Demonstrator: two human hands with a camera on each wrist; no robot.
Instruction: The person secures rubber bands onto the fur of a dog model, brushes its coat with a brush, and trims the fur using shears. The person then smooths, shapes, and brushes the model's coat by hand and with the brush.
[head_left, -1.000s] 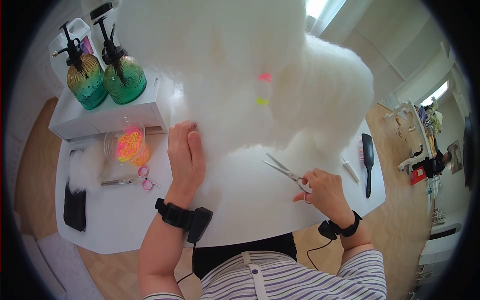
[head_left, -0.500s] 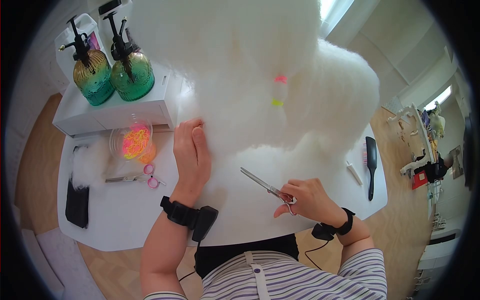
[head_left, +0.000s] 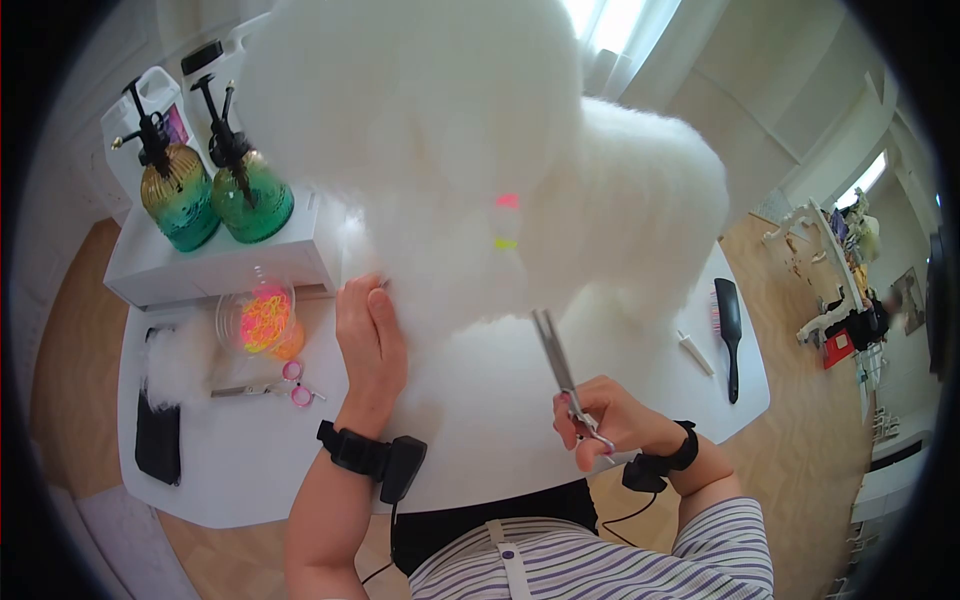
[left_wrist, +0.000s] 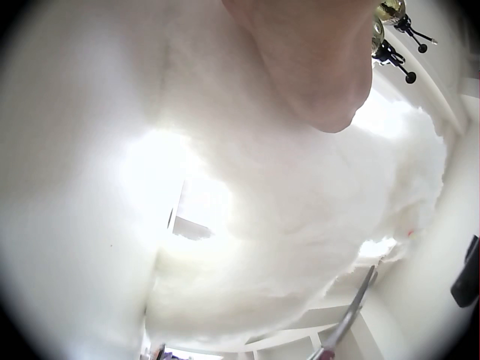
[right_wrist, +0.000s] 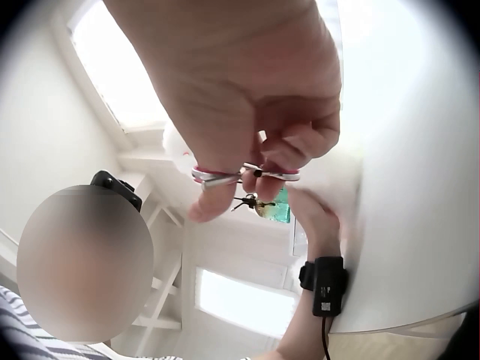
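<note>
A big, fluffy white dog-shaped body (head_left: pixel 640 190) stands on the white table, with a pink and a yellow-green band (head_left: pixel 506 243) in its long hair. At its left lower side, my left hand (head_left: pixel 372 335) rests against the fur, knuckles bent and thumb alongside; I cannot tell what its fingers hold, as the fur hides the tips. In front of the fur, my right hand (head_left: pixel 620 420) holds steel scissors (head_left: pixel 560 370), fingers round the handle rings (right_wrist: pixel 225 178). Their blades point up at the fur's lower edge, blurred by motion.
Left on the table (head_left: pixel 250 450) lie pink-handled scissors (head_left: pixel 297 385), a tuft of loose white hair (head_left: pixel 175 365), a black case (head_left: pixel 158 440) and a cup of bands (head_left: pixel 262 322). Spray bottles (head_left: pixel 250 205) stand on a white drawer unit. A brush (head_left: pixel 727 335) and white tube (head_left: pixel 695 352) lie right.
The scissors' tips have swung from pointing up-left to nearly straight up, and my right hand has come a little leftward. The left hand keeps its place at the fur. The head view has shifted.
</note>
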